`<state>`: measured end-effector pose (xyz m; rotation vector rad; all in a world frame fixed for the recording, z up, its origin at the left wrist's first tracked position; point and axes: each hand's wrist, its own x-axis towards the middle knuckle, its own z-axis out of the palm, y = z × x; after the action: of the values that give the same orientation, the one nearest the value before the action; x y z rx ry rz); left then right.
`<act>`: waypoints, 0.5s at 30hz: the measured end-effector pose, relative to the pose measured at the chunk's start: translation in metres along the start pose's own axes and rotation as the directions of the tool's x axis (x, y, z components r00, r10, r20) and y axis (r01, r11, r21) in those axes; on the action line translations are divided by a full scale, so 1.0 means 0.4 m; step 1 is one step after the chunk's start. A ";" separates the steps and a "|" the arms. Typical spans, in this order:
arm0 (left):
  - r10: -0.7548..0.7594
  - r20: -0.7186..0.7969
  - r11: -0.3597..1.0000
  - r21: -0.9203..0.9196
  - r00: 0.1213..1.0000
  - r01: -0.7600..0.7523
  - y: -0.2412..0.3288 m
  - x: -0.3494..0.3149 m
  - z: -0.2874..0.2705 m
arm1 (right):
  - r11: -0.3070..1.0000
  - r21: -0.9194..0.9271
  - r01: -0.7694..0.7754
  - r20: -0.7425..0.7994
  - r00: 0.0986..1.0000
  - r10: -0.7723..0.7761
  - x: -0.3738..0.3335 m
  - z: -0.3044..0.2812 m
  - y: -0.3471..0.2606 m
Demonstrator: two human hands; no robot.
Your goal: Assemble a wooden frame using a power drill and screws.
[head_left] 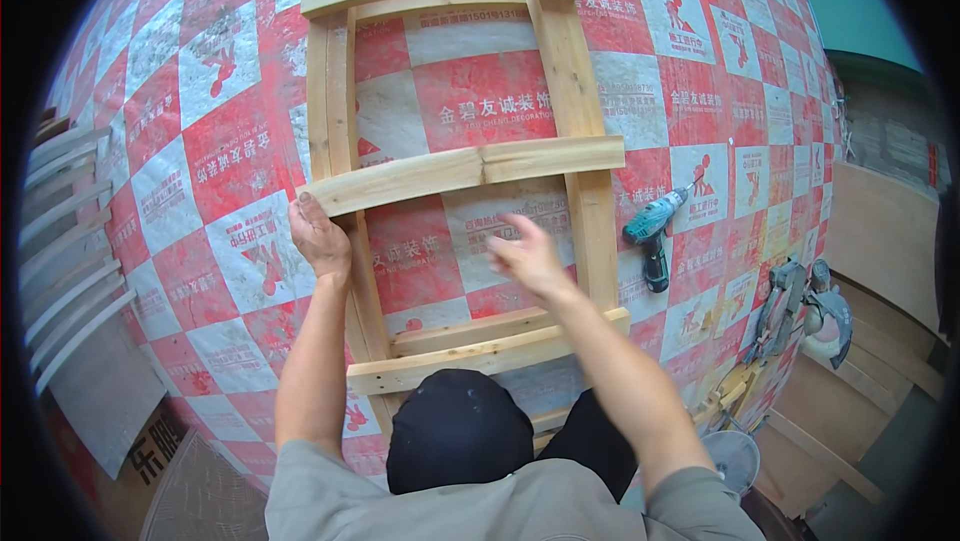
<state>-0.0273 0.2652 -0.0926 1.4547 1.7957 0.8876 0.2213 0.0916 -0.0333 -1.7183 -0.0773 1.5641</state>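
Observation:
A wooden frame of pale timber lies on the floor, with two long rails and several crosspieces. My left hand point(322, 236) is closed around the left end of the middle wooden crosspiece point(420, 174), which lies slightly slanted across the left rail point(331, 111) and the right rail point(572, 71). Over the opening below that crosspiece, my right hand point(528, 259) hovers with some fingers stretched out and others bent, nothing visible in it. To the right of the frame a teal and black cordless drill point(655, 224) rests on the floor, its bit pointing up and right.
Red and white checked protective sheeting point(225, 71) covers the floor. Pale slats point(70, 241) are stacked at the far left. A power saw point(800, 311) stands at the right near wooden boards point(885, 231). My black-clad knee point(460, 431) is close to the near crosspiece point(480, 349).

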 end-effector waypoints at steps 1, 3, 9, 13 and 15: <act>0.002 0.001 1.000 -0.004 1.000 -0.002 0.000 0.000 0.007 | 0.986 0.164 -0.012 -0.045 0.999 0.020 0.048 0.068 0.011; 0.015 -0.011 1.000 0.014 1.000 -0.015 0.005 -0.004 0.019 | 0.946 0.323 -0.019 -0.081 0.996 0.047 0.126 0.161 0.012; -0.001 -0.002 1.000 -0.014 1.000 0.001 0.018 -0.010 0.039 | 0.902 0.430 -0.027 -0.065 0.996 0.061 0.190 0.184 0.023; -0.026 -0.030 0.999 0.036 0.999 0.027 0.026 -0.002 -0.008 | 0.992 0.126 -0.012 -0.009 1.000 0.013 -0.003 -0.019 -0.055; -0.035 -0.021 0.999 0.016 0.999 0.035 0.044 -0.001 0.020 | 0.874 -0.032 0.485 -0.159 0.861 -0.484 -0.026 -0.365 -0.122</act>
<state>-0.0110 0.2681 -0.0824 1.4247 1.8418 0.8758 0.3665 0.0462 -0.0080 -1.6488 -0.3909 1.0464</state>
